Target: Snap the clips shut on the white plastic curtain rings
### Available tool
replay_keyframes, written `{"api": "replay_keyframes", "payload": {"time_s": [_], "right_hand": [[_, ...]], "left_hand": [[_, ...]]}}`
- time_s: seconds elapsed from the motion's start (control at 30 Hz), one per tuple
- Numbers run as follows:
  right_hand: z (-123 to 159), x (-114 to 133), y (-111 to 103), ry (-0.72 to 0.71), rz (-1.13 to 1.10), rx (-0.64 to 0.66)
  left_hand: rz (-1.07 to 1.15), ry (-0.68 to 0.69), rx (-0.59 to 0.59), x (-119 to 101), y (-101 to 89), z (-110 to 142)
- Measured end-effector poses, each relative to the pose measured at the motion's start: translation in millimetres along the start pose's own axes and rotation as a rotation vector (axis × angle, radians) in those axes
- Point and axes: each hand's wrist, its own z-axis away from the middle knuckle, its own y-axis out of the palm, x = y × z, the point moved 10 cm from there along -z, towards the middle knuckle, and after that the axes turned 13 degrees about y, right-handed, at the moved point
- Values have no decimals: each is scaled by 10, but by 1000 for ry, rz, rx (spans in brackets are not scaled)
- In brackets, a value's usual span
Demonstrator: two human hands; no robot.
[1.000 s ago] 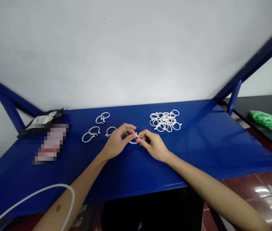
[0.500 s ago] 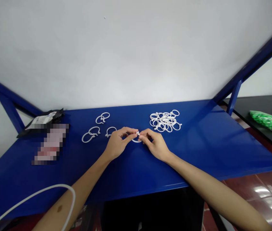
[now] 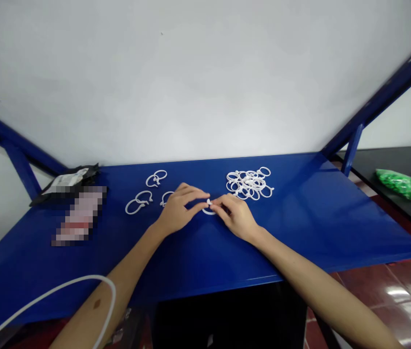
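Observation:
A white plastic ring [image 3: 208, 210] is held between both hands over the middle of the blue table [image 3: 300, 223]. My left hand [image 3: 178, 209] pinches its left side and my right hand [image 3: 236, 216] pinches its right side, fingertips meeting at the ring's small clasp. A heap of several white rings [image 3: 249, 183] lies just beyond my right hand. Three separate rings [image 3: 138, 202] lie on the table to the left of my left hand, one partly hidden behind it.
A black packet [image 3: 68, 180] and a blurred pinkish item [image 3: 79, 216] lie at the table's left end. Blue frame struts [image 3: 380, 104] rise at both sides. A green bag [image 3: 402, 183] rests on a dark surface to the right. A white tube [image 3: 45, 296] curves near my left forearm.
Both hands have stayed on the ring, shifting slightly right and closer together. My left fingers have flattened over the ring.

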Motion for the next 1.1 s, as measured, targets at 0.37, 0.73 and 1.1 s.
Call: {"api": "replay_keyframes", "payload": {"time_s": [0.37, 0.73, 1.1], "right_hand": [[-194, -599, -968, 283, 559, -479], [-160, -894, -1138, 444, 659, -505], [-58, 13, -141, -29, 299, -85]], "left_hand": [[-694, -430, 172, 1119, -520, 367], [-676, -403, 153, 991, -554, 340], [-180, -218, -32, 210, -372, 60]]}}
